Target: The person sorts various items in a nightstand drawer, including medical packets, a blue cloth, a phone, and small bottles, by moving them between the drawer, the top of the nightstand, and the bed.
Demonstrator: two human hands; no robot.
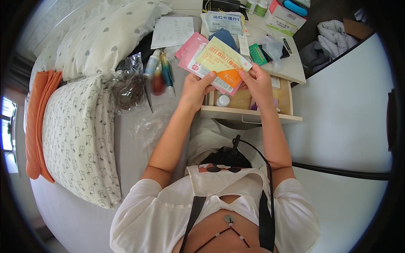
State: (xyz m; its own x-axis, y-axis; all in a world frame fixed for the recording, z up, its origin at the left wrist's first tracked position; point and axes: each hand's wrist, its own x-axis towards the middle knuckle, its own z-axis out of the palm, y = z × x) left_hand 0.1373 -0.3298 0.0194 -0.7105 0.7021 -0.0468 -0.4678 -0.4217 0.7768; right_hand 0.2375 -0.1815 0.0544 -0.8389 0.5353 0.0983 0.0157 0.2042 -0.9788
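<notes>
I hold a small fanned stack of flat packets over an open drawer (253, 113). On top is a yellow and orange packet (221, 57); a pink packet (188, 47) sticks out behind it on the left. My left hand (197, 89) is closed on the stack's lower left corner, thumb on the front. At the right edge my right hand (258, 83) pinches it the same way. Below the stack, inside the drawer, stands a white round-capped bottle (223, 100). The packets and my hands hide part of the drawer's contents.
Behind the packets, the bedside cabinet top (291, 65) bears a green box (257, 55), a white-and-blue packet (225, 22) and several bottles. To the left on the bed lie papers (173, 32), a spray bottle (152, 63), a clear bag (128, 82), a pillow (105, 36) and folded bedding (80, 139).
</notes>
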